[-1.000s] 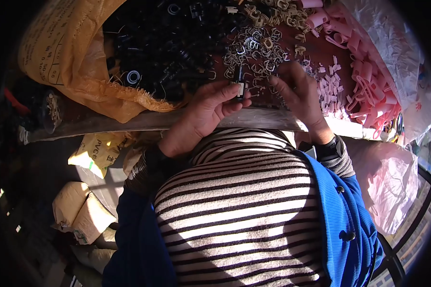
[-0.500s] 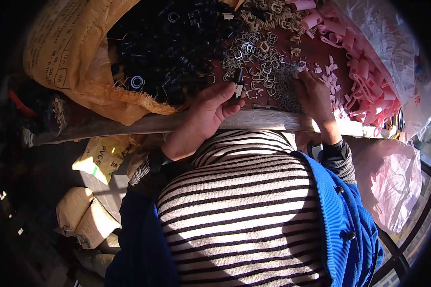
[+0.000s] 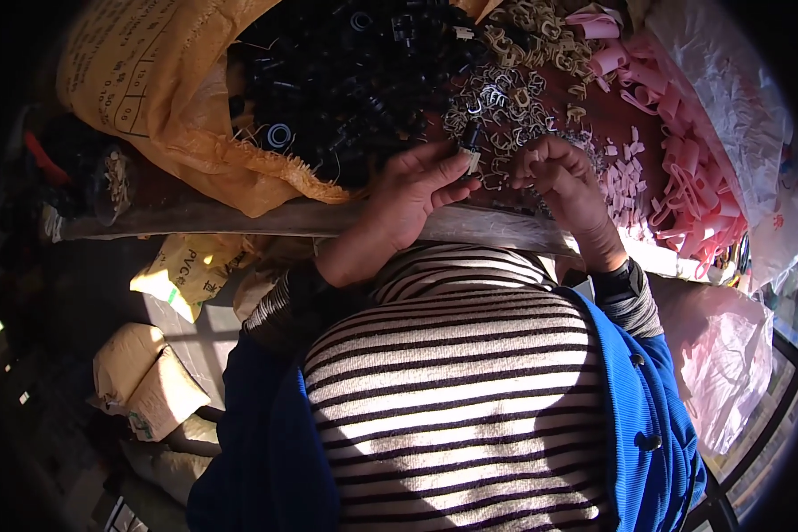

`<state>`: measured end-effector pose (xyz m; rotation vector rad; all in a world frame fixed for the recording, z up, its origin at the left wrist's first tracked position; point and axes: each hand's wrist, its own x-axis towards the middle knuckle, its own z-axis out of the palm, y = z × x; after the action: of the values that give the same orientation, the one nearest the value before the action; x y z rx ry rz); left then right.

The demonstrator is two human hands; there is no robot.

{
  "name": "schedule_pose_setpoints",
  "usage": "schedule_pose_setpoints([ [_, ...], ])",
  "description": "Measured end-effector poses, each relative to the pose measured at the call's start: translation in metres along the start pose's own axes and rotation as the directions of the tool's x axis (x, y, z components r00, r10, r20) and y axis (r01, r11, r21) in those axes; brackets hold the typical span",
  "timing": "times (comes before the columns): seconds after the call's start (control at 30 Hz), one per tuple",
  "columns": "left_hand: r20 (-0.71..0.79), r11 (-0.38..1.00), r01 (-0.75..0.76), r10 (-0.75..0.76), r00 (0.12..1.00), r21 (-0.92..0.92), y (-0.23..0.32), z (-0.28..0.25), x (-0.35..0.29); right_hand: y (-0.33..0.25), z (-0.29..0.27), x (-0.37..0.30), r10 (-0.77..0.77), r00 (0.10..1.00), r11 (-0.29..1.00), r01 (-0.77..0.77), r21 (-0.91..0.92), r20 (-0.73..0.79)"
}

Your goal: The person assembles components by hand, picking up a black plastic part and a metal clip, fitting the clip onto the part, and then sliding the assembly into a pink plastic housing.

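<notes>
My left hand [image 3: 403, 199] is closed around a small black cylindrical part [image 3: 472, 135] with a pale piece on its side, gripped between thumb and fingers. Just right of it, my right hand [image 3: 566, 182] is raised above the table's front, thumb and fingertips pinched together; what they hold, if anything, is too small to make out. Beyond both hands lie loose U-shaped metal clips [image 3: 504, 99]. A scatter of tiny grey pieces [image 3: 583, 140] shows behind the right hand. To the left spreads a big heap of black plastic parts [image 3: 346, 97].
An orange woven sack [image 3: 124, 80] borders the black heap. Beige clips [image 3: 541, 37] lie at the back. On the right are small pink pieces [image 3: 625, 168], looped pink strips [image 3: 692, 182] and a clear plastic bag [image 3: 718, 97]. The table's front edge [image 3: 496, 226] runs beneath my wrists.
My right hand has lifted off the tiny grey pieces and come left, close to my left hand. The left hand still holds the black part. The whole view has shifted slightly.
</notes>
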<state>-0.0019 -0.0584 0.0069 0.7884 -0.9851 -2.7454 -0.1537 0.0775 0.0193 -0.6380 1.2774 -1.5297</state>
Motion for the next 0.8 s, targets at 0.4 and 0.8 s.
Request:
schedule_pose_setpoints([
  [0.4, 0.004, 0.992, -0.015, 0.014, 1.0, 0.129, -0.004, 0.0, -0.008, -0.009, 0.031, 0.002, 0.017, 0.988, 0.91, 0.049, -0.412, 0.155],
  [0.8, 0.155, 0.992, 0.066, -0.082, 0.984, 0.107, -0.004, 0.007, -0.009, -0.002, 0.022, 0.005, -0.592, 0.736, 0.347, 0.6, -0.72, 0.328],
])
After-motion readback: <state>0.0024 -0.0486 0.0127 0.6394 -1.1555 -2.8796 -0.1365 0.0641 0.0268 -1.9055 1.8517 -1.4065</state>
